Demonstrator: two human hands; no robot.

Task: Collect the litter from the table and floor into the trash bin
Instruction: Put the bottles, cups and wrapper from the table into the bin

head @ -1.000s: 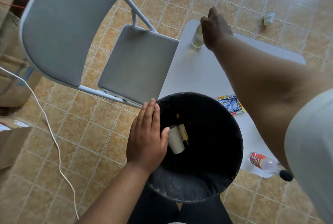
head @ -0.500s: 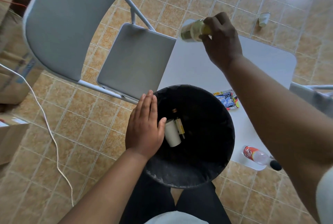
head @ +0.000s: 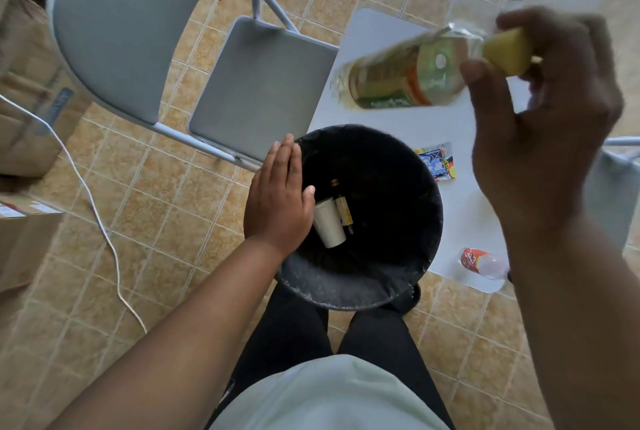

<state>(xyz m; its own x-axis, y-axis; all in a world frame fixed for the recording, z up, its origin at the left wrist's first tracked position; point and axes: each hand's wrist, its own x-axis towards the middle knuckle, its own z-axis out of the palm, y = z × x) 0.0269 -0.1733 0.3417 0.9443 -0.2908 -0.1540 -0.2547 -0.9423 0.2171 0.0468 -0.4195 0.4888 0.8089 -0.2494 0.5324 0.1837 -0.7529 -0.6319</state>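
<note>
Left arm: it is reaching forward from the lower left, with the wrist nearly straight.
Left hand [head: 277,197]: it is lying flat on the near-left rim of the trash bin [head: 349,294], fingers together and straight, thumb pointing into the bin; it is clamping nothing.
Trash bin: it is standing between the person's knees and the table, and a paper cup [head: 329,223] and a small bottle [head: 343,209] are lying inside.
Right hand [head: 540,138]: it is raised above the table, with the fingers closing around the neck end of a plastic bottle [head: 401,78].
Plastic bottle: it is tilted, almost lying, base toward the left, yellow cap in the fingers; it looks blurred, so the label is not readable.
Table [head: 408,124]: a colourful wrapper [head: 436,163] and a red-label bottle [head: 481,261] are lying on it.
Chair [head: 256,83]: it is standing left of the table.
</note>
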